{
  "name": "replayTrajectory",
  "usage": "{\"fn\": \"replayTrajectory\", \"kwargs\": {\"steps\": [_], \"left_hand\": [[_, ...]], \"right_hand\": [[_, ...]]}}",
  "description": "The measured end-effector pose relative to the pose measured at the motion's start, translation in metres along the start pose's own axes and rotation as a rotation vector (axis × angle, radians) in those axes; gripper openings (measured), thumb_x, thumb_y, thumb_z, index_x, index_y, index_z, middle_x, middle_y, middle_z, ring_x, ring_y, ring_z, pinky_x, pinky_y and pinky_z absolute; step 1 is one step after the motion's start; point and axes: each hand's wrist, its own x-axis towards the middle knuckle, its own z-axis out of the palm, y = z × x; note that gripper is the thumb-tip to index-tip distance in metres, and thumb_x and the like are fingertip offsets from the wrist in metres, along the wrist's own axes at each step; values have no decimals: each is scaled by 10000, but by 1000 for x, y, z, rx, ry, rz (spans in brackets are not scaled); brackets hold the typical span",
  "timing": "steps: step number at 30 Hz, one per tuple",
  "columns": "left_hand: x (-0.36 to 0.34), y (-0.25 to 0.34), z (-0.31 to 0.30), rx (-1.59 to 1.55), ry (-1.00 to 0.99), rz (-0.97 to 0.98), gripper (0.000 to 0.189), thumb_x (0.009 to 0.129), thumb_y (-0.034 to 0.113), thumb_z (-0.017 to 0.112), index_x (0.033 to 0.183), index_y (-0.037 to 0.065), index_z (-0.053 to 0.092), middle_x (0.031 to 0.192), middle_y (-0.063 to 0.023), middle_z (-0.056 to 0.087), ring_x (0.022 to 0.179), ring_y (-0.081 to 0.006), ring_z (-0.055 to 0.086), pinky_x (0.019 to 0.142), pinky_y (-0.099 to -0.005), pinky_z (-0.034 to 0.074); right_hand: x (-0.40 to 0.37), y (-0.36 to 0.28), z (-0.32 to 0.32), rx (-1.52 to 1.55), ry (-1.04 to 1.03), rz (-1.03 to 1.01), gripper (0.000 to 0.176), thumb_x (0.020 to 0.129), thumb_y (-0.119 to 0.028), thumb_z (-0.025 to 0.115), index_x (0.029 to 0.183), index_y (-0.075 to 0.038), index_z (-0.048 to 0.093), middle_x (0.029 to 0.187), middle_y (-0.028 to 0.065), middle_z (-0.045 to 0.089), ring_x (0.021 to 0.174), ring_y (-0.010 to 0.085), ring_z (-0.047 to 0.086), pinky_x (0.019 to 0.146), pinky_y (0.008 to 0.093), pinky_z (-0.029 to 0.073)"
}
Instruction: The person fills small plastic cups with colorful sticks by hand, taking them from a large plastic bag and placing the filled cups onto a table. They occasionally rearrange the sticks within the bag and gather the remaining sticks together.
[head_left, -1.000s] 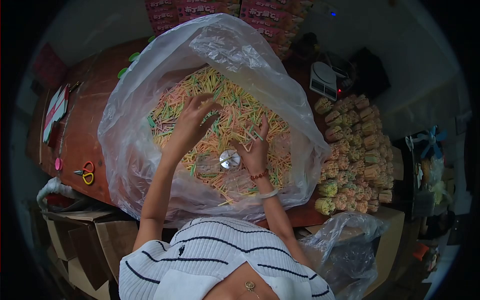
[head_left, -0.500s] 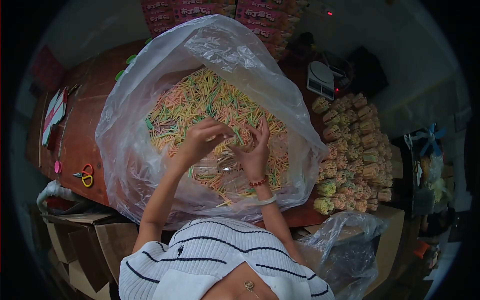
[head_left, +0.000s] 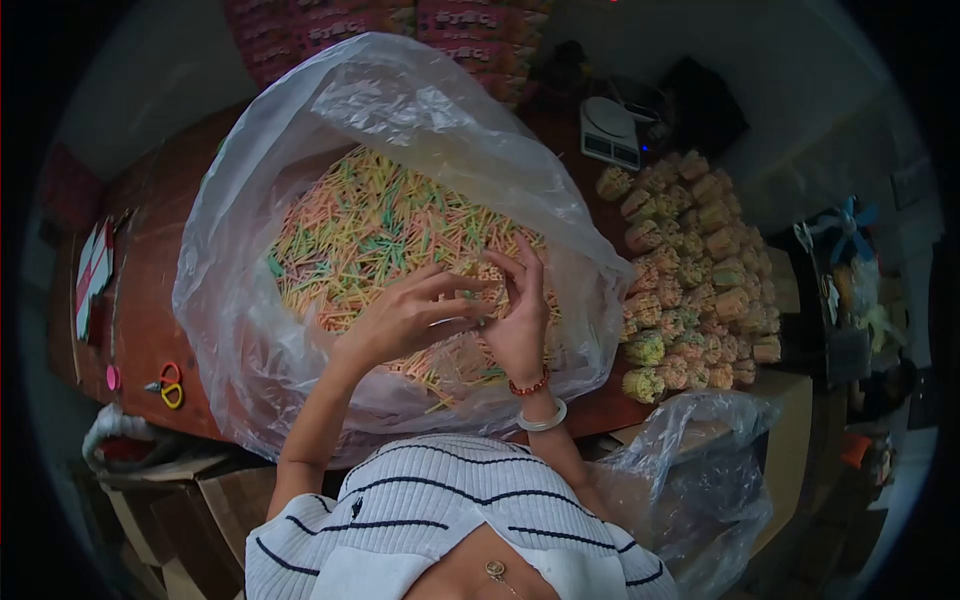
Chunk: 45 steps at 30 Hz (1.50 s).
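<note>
Thin pastel sticks (head_left: 370, 230) in pink, yellow, green and orange fill a large translucent plastic bag (head_left: 230, 280), whose mouth gapes wide. Over the heap, my right hand (head_left: 520, 325) is curled around an upright bundle of sticks (head_left: 490, 272), their ends showing on top. My left hand (head_left: 400, 318) comes in from the left, its fingers bent and drawn together against the near side of that bundle. What lies between the left fingertips is too small to make out. My fingers hide the lower part of the bundle.
Many wrapped stick bundles (head_left: 690, 270) stand packed to the right, with a white scale (head_left: 610, 132) behind them. Scissors (head_left: 171, 385) and a pink round lid (head_left: 113, 377) lie on the table's left. Cardboard boxes (head_left: 235, 510) and clear plastic (head_left: 690, 480) are near my body.
My left hand has moved slightly down and turned, its fingers now closer to my right hand. My right hand still holds the bundle. The whole view has shifted a little.
</note>
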Motion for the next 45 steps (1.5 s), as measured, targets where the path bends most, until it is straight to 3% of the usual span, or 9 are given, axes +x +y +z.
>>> {"fn": "replayTrajectory", "kwargs": {"steps": [5,10,16,17,21,29,34,36,45], "left_hand": [[-9,-1,18,-127,38,50,290,792,64,782,1069,145,753,1067,-22,714,930,-239,662,823,-399,554],[-8,9,7,110,169,18,240,742,-3,775,953,91,711,1007,-54,710,895,-266,669,761,-406,539],[-35,-20,-7,178,211,-210,180,801,-85,708,930,24,643,988,-84,689,902,-293,660,790,-393,529],[-43,-35,-14,151,134,-256,269,841,-64,700,1091,24,651,1040,-101,674,918,-293,656,801,-386,525],[-50,-38,-37,170,72,-450,566,906,-20,679,1440,77,519,1315,-114,621,939,-240,628,841,-389,518],[-64,-55,-41,104,174,-497,538,913,-31,664,1430,42,533,1346,-111,628,942,-228,628,864,-382,524],[-57,-46,-37,19,104,-504,496,925,-17,665,1406,41,558,1288,-121,657,985,-235,638,883,-385,524],[-59,-47,-34,22,84,-520,498,924,-8,672,1406,43,558,1279,-127,656,1003,-248,640,892,-389,524],[-55,-34,6,-189,-197,-364,826,818,183,806,1535,93,403,1424,-200,519,1334,-406,479,1109,-488,421]], "right_hand": [[-4,-12,-19,-253,-25,-71,1007,693,-11,866,1550,-108,346,1223,125,690,1118,295,686,911,363,560],[-4,-15,-21,-138,-1,-73,1045,657,-59,888,1552,-111,350,1210,107,703,1128,275,690,976,370,547],[0,-49,-51,-276,-259,39,1041,644,-113,910,1535,-104,370,1177,89,694,1022,194,688,871,303,555],[-1,-60,-65,-282,-244,43,1041,644,-113,910,1535,-104,370,1177,89,694,1022,194,688,871,303,555],[-9,-91,-176,-281,52,16,812,690,-118,897,1394,-18,505,1134,104,682,955,186,674,863,338,573],[-4,-20,-451,-1255,1051,651,740,520,-208,997,1171,-40,688,1190,151,719,1078,291,699,936,402,566],[-13,29,-484,-1197,1135,632,748,524,-230,991,1191,-66,693,1171,159,719,1139,354,669,999,431,526],[-15,33,-459,-1282,1295,505,668,662,-238,947,1233,-38,666,1158,142,733,1079,285,696,949,388,535],[-16,-43,-442,-1025,885,253,539,795,-212,860,1252,-22,646,1071,115,735,1020,218,694,908,343,534]]}}
